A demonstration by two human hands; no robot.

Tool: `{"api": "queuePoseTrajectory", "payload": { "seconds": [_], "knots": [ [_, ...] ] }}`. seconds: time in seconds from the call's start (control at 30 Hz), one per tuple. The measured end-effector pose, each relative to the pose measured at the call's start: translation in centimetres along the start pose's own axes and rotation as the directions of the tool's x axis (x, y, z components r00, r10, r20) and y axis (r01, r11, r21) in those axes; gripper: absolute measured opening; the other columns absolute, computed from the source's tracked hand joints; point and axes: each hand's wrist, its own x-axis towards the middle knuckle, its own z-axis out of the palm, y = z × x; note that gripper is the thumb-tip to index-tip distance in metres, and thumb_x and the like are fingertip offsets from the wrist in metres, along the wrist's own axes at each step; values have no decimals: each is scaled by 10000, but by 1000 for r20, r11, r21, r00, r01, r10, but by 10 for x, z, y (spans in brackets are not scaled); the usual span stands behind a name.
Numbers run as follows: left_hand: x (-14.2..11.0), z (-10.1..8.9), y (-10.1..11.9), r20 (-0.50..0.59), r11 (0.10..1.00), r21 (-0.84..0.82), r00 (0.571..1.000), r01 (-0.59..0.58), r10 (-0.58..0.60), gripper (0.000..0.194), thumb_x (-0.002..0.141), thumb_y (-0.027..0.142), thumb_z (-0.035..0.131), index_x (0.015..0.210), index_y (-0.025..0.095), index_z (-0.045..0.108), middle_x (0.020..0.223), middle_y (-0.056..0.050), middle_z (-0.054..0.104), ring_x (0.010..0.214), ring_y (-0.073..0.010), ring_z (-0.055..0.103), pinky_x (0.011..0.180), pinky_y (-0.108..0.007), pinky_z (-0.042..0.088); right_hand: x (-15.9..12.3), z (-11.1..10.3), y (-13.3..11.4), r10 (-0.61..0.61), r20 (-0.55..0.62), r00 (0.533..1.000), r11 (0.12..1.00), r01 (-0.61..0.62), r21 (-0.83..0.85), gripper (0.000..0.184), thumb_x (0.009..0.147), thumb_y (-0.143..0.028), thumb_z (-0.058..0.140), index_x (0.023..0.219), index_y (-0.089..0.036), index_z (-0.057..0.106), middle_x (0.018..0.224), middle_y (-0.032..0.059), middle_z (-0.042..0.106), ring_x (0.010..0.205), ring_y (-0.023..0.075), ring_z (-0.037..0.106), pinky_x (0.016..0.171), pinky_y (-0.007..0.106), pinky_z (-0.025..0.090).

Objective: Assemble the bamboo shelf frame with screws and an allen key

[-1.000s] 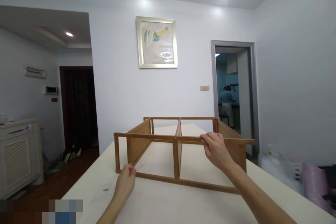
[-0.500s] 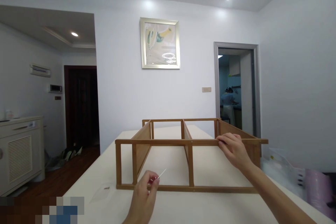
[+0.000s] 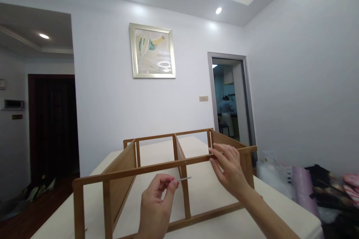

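Note:
A brown wooden shelf frame lies on its side on the cream table, its shelf boards standing upright between the rails. My left hand is closed, thumb against fingertips, on a thin grey metal hex key. Its long arm points right, in front of the frame's middle upright; the end inside my fingers is mostly hidden. My right hand is open at the right part of the near top rail, thumb and fingers apart. Whether its fingertips touch the rail I cannot tell.
The cream table reaches under and around the frame. To its right lie a purple roll, clear plastic wrapping and dark bundles. Beyond the doorway a person stands in another room.
The view has swung right and tilted. My left hand has moved up and right with the hex key, nearer the middle upright. The fingers of my right hand have loosened from the rail and spread.

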Motion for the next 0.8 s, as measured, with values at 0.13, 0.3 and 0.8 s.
{"api": "queuePoseTrajectory", "payload": {
  "seconds": [0.13, 0.3, 0.8],
  "knots": [
    [7, 17, -6, 128, 968, -194, 983, 158, -135, 356, 711, 488, 770, 807, 162, 668, 740, -75, 745, 717, -201, 715, 708, -322, 601, -13, 13, -59, 127, 93, 987, 894, -155, 421, 198, 906, -229, 634, 1093, -243, 697, 1001, 74, 716, 921, 213, 678, 795, 344, 565],
    [12, 28, -5, 214, 894, -354, 954, 275, -208, 377, 691, 489, 779, 804, 157, 641, 814, -93, 760, 787, -230, 727, 755, -373, 606, -16, 43, -105, 368, 95, 925, 664, -333, 669, 105, 921, -254, 630, 926, -250, 735, 931, 52, 731, 877, 206, 696, 786, 345, 594],
    [62, -12, -29, 321, 272, 838, 829, -474, 458, 267, 929, 417, 538, 827, 205, 666, 729, -47, 655, 766, -246, 604, 769, -409, 402, -5, 73, -71, 187, -264, 946, 940, -94, 328, 223, 954, -103, 516, 1104, -222, 629, 901, 60, 661, 815, 183, 643, 706, 322, 547]
  ]
}}
